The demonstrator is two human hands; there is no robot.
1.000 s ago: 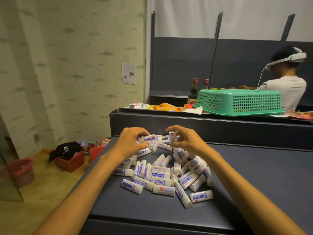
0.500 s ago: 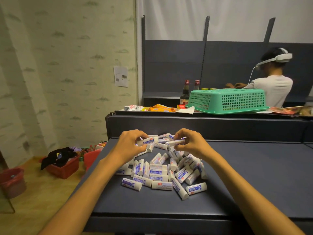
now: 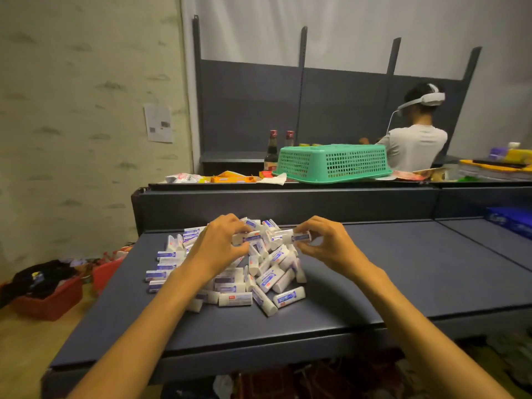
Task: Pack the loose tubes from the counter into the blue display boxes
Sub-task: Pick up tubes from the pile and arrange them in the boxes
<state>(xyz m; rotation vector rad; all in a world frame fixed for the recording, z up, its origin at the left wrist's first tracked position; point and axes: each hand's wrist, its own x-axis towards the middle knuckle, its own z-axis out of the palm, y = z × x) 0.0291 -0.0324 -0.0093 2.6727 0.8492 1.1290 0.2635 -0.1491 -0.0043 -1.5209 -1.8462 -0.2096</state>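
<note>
Above the far side of the pile of tubes [image 3: 247, 272] on the dark desk [image 3: 403, 272], your right hand [image 3: 325, 246] pinches one tube [image 3: 300, 237] level between thumb and curled fingers; your left hand [image 3: 218, 246] grips another tube [image 3: 247, 238], fingers curled, wrist bent down.

Blue box [image 3: 515, 221] cut off at right edge; tube labels unreadable.
</note>
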